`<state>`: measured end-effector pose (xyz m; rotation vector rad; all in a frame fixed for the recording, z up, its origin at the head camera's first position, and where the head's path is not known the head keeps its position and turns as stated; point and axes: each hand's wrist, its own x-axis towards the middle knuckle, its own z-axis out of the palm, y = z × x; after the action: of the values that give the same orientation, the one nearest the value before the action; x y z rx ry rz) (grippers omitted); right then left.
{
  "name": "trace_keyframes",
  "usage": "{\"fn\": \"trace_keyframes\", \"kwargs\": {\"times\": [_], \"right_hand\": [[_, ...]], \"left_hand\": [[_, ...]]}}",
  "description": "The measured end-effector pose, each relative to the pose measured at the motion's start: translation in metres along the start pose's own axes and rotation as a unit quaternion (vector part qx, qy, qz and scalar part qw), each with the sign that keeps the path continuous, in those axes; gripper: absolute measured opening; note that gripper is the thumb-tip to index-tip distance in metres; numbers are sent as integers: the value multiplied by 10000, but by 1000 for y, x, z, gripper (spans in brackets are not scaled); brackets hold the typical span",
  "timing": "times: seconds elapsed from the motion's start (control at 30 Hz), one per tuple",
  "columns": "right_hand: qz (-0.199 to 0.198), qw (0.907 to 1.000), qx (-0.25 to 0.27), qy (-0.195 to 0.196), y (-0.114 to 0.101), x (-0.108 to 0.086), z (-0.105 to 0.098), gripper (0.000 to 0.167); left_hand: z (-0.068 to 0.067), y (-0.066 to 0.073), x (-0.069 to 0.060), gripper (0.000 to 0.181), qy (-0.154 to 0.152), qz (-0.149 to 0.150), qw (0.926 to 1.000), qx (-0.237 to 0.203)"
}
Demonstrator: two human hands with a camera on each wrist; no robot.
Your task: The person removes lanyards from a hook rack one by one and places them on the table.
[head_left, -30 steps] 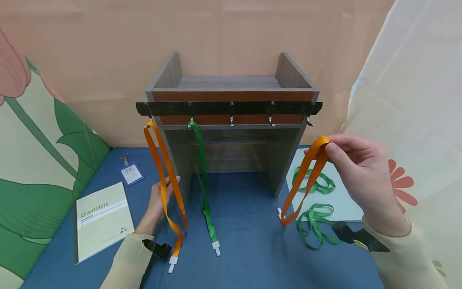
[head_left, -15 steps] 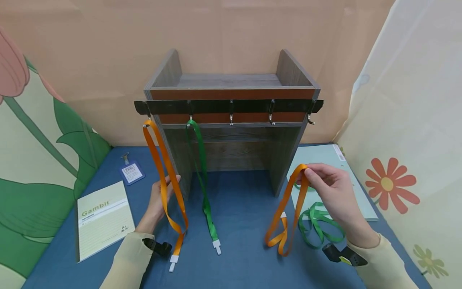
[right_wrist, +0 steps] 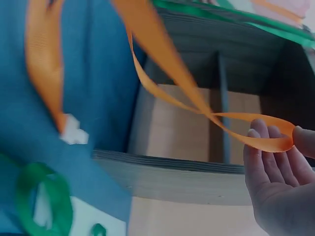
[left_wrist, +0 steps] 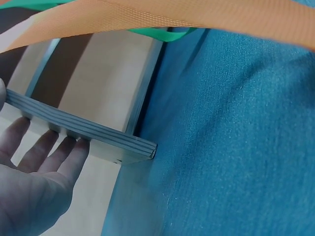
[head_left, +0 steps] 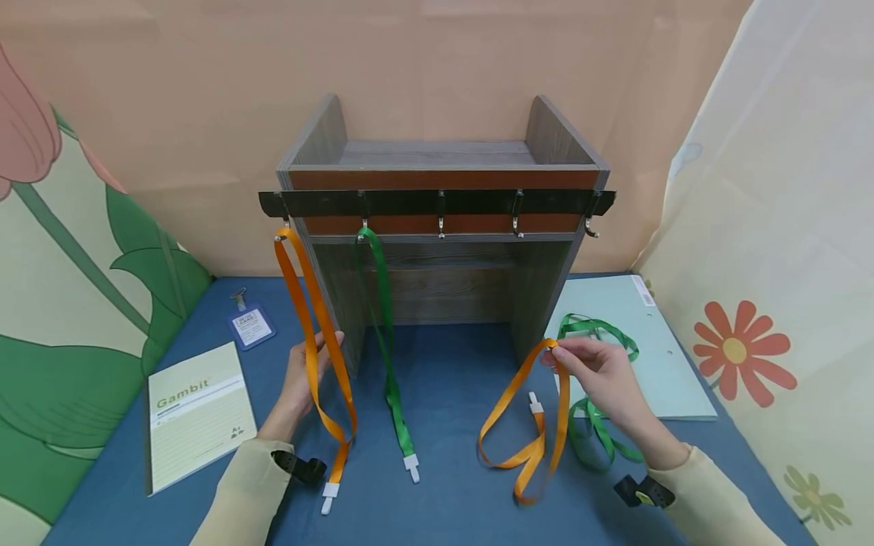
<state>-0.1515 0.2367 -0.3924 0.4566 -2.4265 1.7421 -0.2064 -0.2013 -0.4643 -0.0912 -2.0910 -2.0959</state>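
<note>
My right hand (head_left: 604,379) pinches an orange lanyard (head_left: 564,402) by its loop; the strap hangs down to the blue cloth, its white clip (head_left: 535,403) lying there. The right wrist view has the loop between thumb and fingers. My left hand (head_left: 297,383) holds the left side panel of the grey wooden shelf (head_left: 447,178), fingers against its outer face in the left wrist view. Across the shelf front runs a black hook rail (head_left: 478,202). A second orange lanyard (head_left: 318,303) hangs from the leftmost hook, partly in front of my left hand; a green lanyard (head_left: 384,288) hangs beside it.
Green lanyards (head_left: 617,334) lie at the right, on and near a pale blue folder (head_left: 672,379), partly hidden by my right hand. To the left are a notebook (head_left: 201,425) and a badge holder (head_left: 251,327). Printed sheets (head_left: 751,189) stand behind and at the sides.
My right hand has come down and to the left with the orange lanyard, whose lower strap now spreads near the cloth. The left hand stays on the shelf panel.
</note>
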Motion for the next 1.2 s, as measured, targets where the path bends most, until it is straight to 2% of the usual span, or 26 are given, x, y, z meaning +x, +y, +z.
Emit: {"fn": "trace_keyframes", "kwargs": {"times": [0.2, 0.4, 0.53, 0.8, 0.93, 1.07, 1.2], "right_hand": [[122, 9991, -158, -374, 18, -10, 14, 20], [939, 9935, 70, -639, 29, -20, 33, 21], [1267, 9894, -109, -700, 40, -26, 42, 22], [925, 9894, -796, -785, 56, -27, 49, 23], [961, 9855, -1066, -908, 63, -27, 50, 22], [983, 9837, -1122, -1008, 68, -28, 51, 21], [916, 9834, -1327, -836, 69, -27, 52, 17]], "left_hand": [[-1, 0, 0, 42, 22, -34, 9999, 110], [-2, 0, 0, 43, 40, -222, 9994, 277], [-2, 0, 0, 44, 51, -267, 9992, 293], [-4, -1, 0, 44, 90, -285, 9990, 334], [-3, -1, 0, 45, 51, -283, 9992, 288], [-3, -1, 0, 44, 54, -272, 9992, 283], [-2, 0, 1, 43, 62, -269, 9992, 274]]}}
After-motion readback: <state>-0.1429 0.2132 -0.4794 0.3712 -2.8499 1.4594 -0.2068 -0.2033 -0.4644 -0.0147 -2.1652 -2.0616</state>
